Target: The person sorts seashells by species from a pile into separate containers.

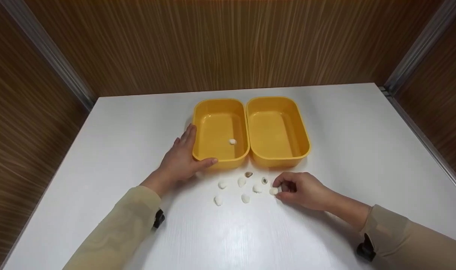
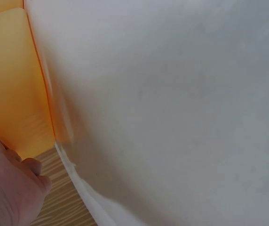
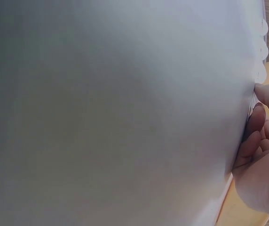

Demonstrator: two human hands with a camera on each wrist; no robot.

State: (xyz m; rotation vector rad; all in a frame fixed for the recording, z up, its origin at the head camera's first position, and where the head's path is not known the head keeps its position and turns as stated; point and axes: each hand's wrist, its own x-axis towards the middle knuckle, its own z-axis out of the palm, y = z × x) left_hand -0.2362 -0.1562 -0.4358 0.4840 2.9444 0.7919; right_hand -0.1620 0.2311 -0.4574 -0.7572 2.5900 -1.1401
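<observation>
My left hand rests against the left yellow container, fingers along its left wall and thumb at the front rim; in the left wrist view the hand is beside the yellow wall. One small white piece lies inside that container. On the table, my right hand pinches a white piece between thumb and index finger. Left of it lie several more white pieces and two brownish ones, one close to the right fingertips. The right wrist view shows the hand's curled fingers.
A second yellow container stands directly right of the first, with nothing seen in it. Both stand on a white table, with wood-grain panels behind and at the sides.
</observation>
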